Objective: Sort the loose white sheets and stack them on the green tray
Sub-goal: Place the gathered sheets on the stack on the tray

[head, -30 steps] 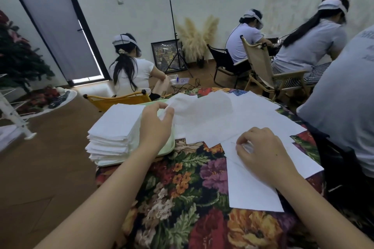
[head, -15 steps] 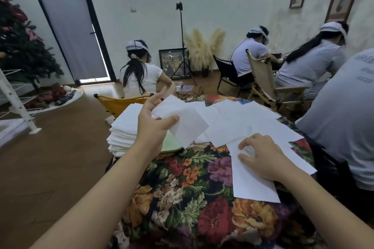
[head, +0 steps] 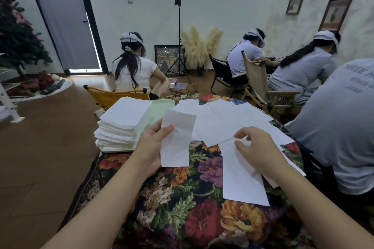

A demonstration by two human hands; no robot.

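One white sheet (head: pixel 177 141) is being pinched upright by the left hand (head: pixel 151 147), thumb on its near face, fingers (head: pixel 156 127) behind its left edge, above the floral table (head: pixel 182 198). Loose sheets (head: pixel 228 123) are being touched by the right hand (head: pixel 257 149), its fingers loosely curled on them. A stack (head: pixel 121 123) is being carried by the green tray (head: pixel 162 107), left of the held sheet.

White sheet (head: pixel 178 139) in left hand (head: pixel 150 148)
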